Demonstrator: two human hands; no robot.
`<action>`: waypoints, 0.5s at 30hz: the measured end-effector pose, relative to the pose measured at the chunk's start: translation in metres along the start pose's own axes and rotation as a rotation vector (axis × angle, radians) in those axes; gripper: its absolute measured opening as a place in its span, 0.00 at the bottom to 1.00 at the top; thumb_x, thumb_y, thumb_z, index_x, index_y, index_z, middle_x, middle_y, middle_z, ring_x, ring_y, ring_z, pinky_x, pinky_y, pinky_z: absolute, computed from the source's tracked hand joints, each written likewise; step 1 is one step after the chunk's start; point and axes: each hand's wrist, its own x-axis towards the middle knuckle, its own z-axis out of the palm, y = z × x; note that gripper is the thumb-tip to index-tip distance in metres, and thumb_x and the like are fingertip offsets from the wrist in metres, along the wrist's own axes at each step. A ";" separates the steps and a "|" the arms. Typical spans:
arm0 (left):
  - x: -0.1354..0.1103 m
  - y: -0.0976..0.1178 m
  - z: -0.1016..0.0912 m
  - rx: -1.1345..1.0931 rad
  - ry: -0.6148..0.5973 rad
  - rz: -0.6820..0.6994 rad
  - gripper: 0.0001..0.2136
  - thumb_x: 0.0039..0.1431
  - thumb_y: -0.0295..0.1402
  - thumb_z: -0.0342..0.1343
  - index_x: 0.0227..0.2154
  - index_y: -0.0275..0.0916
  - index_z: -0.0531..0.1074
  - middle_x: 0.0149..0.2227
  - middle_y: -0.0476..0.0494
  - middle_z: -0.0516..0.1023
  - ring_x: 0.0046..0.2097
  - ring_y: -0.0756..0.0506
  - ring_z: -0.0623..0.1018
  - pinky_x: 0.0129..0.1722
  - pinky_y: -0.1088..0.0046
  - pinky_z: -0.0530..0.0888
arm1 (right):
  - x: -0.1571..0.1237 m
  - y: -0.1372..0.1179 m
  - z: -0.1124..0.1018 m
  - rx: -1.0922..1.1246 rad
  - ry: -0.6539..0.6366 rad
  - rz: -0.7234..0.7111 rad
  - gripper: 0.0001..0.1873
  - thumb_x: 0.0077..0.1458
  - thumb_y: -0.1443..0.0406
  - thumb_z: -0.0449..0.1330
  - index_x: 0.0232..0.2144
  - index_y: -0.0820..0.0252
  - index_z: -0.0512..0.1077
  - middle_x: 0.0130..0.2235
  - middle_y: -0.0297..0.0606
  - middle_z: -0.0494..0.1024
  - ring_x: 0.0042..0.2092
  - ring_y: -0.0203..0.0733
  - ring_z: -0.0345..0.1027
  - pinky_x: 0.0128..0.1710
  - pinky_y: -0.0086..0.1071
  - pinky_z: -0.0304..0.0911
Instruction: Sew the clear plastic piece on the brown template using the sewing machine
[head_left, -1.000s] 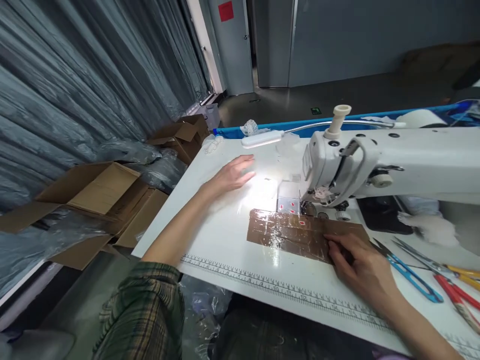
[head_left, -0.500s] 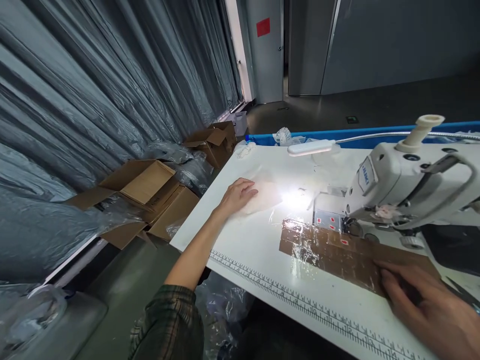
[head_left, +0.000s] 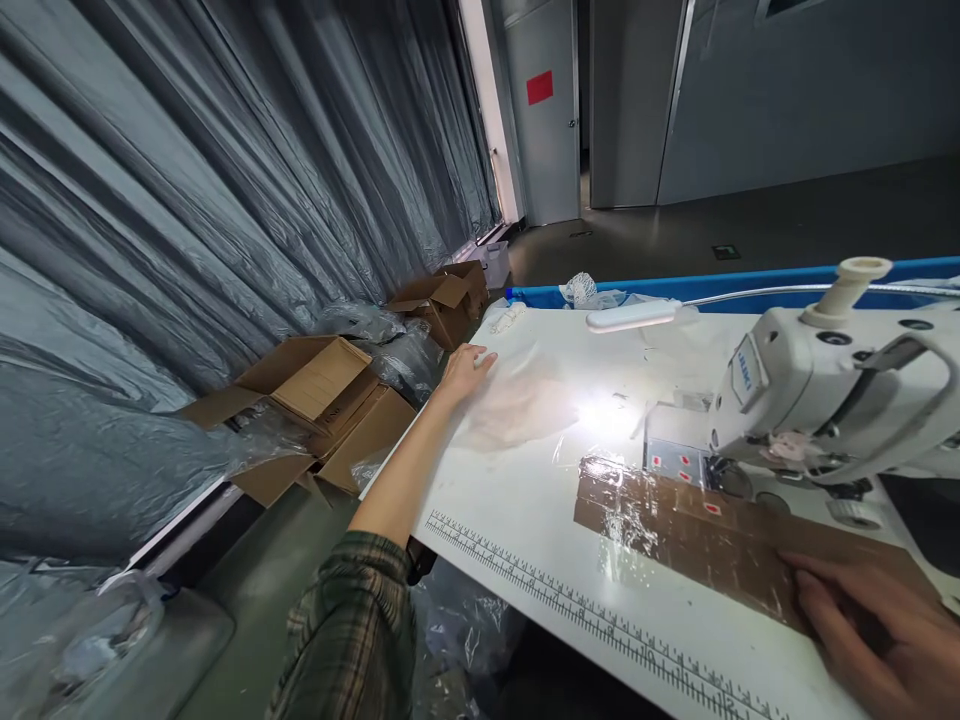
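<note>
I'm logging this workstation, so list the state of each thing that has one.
Brown strip: flat, touched by right hand.
Sheer material: spread over the table.
Sewing machine: running or stopped, cannot tell.
Table: brightly lit beside the machine.
Nearest cardboard box: open, flaps spread.
Curtain: hanging in folds.
Door: seemingly ajar.

A white table (head_left: 517, 500) carries 1 sewing machine (head_left: 795, 375), 1 brown strip (head_left: 675, 525) in front, a printed ruler (head_left: 555, 597) along the near edge and, apparently, sheer pale material (head_left: 517, 408).

Left hand (head_left: 465, 373) far forward, right fingers (head_left: 819, 578) partly curled.
</note>
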 end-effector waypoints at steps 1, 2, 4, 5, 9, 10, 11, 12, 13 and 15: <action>0.008 -0.003 0.002 -0.013 0.021 -0.050 0.13 0.57 0.36 0.60 0.42 0.34 0.75 0.48 0.37 0.73 0.51 0.41 0.73 0.54 0.68 0.69 | 0.000 -0.002 -0.001 0.001 -0.023 0.004 0.15 0.54 0.47 0.52 0.42 0.38 0.71 0.41 0.31 0.79 0.31 0.43 0.75 0.24 0.36 0.71; 0.014 -0.005 0.004 -0.032 0.039 -0.094 0.13 0.57 0.36 0.60 0.43 0.33 0.74 0.49 0.36 0.73 0.51 0.41 0.73 0.53 0.66 0.69 | 0.001 -0.005 -0.003 0.005 -0.033 0.009 0.15 0.54 0.47 0.52 0.41 0.37 0.71 0.40 0.32 0.79 0.31 0.44 0.75 0.24 0.36 0.71; 0.021 -0.005 0.011 -0.094 0.069 -0.163 0.14 0.61 0.37 0.58 0.46 0.34 0.71 0.50 0.38 0.71 0.50 0.42 0.73 0.51 0.62 0.71 | 0.004 -0.013 -0.007 0.037 -0.019 0.036 0.14 0.53 0.47 0.53 0.39 0.37 0.72 0.37 0.32 0.79 0.29 0.44 0.74 0.24 0.37 0.70; 0.022 -0.003 0.013 -0.139 0.082 -0.184 0.14 0.62 0.37 0.57 0.46 0.35 0.70 0.49 0.39 0.72 0.49 0.43 0.74 0.50 0.61 0.73 | 0.005 -0.018 -0.010 0.057 -0.011 0.047 0.14 0.52 0.48 0.53 0.37 0.37 0.73 0.35 0.33 0.80 0.28 0.44 0.74 0.23 0.37 0.70; 0.013 0.022 0.017 -0.395 0.104 -0.169 0.12 0.62 0.39 0.56 0.39 0.33 0.71 0.42 0.41 0.77 0.45 0.45 0.78 0.45 0.69 0.75 | 0.009 -0.032 -0.018 0.124 -0.003 0.060 0.12 0.50 0.49 0.55 0.34 0.39 0.74 0.34 0.33 0.80 0.27 0.45 0.73 0.22 0.37 0.68; 0.006 0.030 0.017 -0.468 0.090 -0.146 0.11 0.62 0.39 0.55 0.38 0.34 0.70 0.41 0.41 0.78 0.44 0.46 0.79 0.44 0.71 0.76 | 0.009 -0.033 -0.020 0.132 -0.003 0.058 0.12 0.51 0.49 0.55 0.35 0.39 0.74 0.36 0.33 0.80 0.28 0.45 0.74 0.22 0.38 0.68; -0.004 0.040 0.017 -0.539 0.064 -0.119 0.11 0.63 0.39 0.54 0.38 0.35 0.68 0.40 0.41 0.79 0.42 0.47 0.80 0.44 0.72 0.76 | 0.009 -0.035 -0.021 0.140 -0.007 0.055 0.12 0.51 0.50 0.55 0.36 0.39 0.74 0.37 0.33 0.80 0.30 0.45 0.74 0.23 0.38 0.69; -0.017 0.049 0.017 -0.604 0.026 -0.095 0.10 0.63 0.38 0.54 0.39 0.35 0.67 0.40 0.41 0.79 0.42 0.48 0.80 0.44 0.72 0.76 | 0.009 -0.036 -0.021 0.152 -0.014 0.050 0.13 0.52 0.50 0.54 0.37 0.40 0.74 0.39 0.33 0.80 0.32 0.44 0.75 0.25 0.38 0.70; -0.032 0.058 0.017 -0.658 -0.017 -0.078 0.10 0.62 0.37 0.56 0.40 0.35 0.66 0.39 0.41 0.80 0.41 0.48 0.81 0.44 0.72 0.77 | 0.009 -0.037 -0.022 0.173 -0.030 0.041 0.13 0.54 0.50 0.54 0.38 0.41 0.74 0.41 0.33 0.80 0.34 0.44 0.75 0.27 0.37 0.71; -0.067 0.075 0.017 -0.770 -0.151 -0.056 0.14 0.56 0.36 0.62 0.40 0.35 0.66 0.36 0.42 0.80 0.39 0.46 0.81 0.41 0.71 0.78 | 0.010 -0.043 -0.025 0.248 -0.088 0.017 0.14 0.56 0.51 0.54 0.40 0.43 0.75 0.43 0.34 0.79 0.38 0.44 0.75 0.35 0.37 0.72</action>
